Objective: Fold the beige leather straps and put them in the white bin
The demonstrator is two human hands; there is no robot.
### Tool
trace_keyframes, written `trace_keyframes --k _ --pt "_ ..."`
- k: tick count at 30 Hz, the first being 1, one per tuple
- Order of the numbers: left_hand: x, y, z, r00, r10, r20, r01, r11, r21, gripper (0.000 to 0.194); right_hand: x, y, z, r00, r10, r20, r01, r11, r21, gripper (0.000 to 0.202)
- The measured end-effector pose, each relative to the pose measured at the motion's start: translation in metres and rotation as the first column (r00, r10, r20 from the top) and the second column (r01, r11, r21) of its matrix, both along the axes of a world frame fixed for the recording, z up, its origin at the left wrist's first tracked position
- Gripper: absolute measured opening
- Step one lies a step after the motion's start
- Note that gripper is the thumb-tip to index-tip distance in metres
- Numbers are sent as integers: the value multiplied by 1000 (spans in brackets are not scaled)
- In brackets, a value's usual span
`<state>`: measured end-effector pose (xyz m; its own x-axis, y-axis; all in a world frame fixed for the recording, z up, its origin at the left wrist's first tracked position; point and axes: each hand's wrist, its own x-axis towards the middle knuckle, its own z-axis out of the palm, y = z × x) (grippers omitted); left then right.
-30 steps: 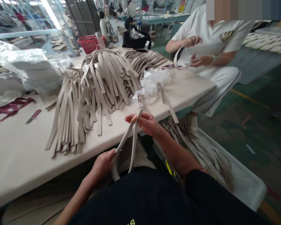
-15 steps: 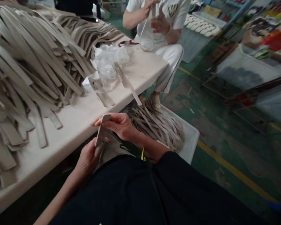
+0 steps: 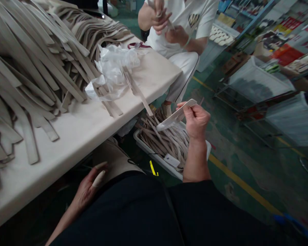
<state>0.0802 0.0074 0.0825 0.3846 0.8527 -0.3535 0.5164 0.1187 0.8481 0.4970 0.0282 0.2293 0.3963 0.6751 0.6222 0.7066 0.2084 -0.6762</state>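
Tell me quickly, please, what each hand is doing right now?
Left hand: open, holding nothing, resting by the lap.
Right hand: closed on a folded beige strap, above the bin.

Beige strap (image 3: 176,115), beige strap pile (image 3: 36,51), white bin (image 3: 154,153), white table (image 3: 97,119), green floor (image 3: 246,164) with a yellow line.

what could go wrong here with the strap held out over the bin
1. The right hand pinches the folded strap near one end only, above the white bin; the fold might spring open, or the strap might land on the floor beside the bin.
2. A loose strap already hangs over the table edge and could slide off.
3. The left hand rests by the lap, too far to steady anything.
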Motion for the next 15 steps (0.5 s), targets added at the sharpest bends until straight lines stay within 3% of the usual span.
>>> trace_keyframes --k 2,5,9,12,15 --pt "-13 -6 -15 1000 10 -11 -10 1000 -26 62 23 4 -17 983 -134 123 140 989 -44 30" --pt "-31 -10 -31 1000 6 -11 -6 1000 -11 58 57 18 -56 927 -310 211 353 913 -207 24" --pt "-41 -9 -37 998 41 -39 -41 999 2 56 87 31 -108 912 -375 169 410 812 -415 26" --pt "-42 -9 -41 997 47 -63 -49 999 -18 57 100 19 -137 855 -506 111 495 736 -462 30" --pt "-42 -9 -50 998 48 -42 -49 999 -20 62 107 -13 -149 747 -663 41 592 637 -493 19"
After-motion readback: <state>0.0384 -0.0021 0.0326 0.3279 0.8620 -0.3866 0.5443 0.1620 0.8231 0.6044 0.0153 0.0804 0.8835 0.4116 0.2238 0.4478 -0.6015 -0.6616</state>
